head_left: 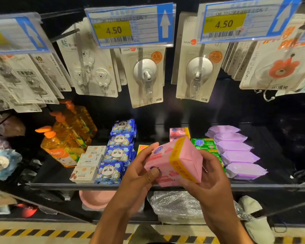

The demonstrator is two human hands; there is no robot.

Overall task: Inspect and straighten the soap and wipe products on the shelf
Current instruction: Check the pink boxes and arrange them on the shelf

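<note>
A pink soap pack (176,159) with a yellow band is lifted off the black shelf (95,186), tilted. My left hand (139,173) grips its left end, thumb on the front face. My right hand (208,178) holds its right side from below. Behind it another pink pack (179,132) stands on the shelf, with green soap packs (203,144) to its right. Blue panda wipe packs (117,152) run in a column left of centre, purple wipe packs (236,152) in a column at the right. Small white soap boxes (88,164) lie beside the blue packs.
Orange pump bottles (65,138) stand at the shelf's left. Carded hooks (146,76) and price tags (130,25) hang overhead. Below the shelf lie a pink basin (97,199) and plastic-wrapped goods (176,205). Striped tape (42,234) marks the floor.
</note>
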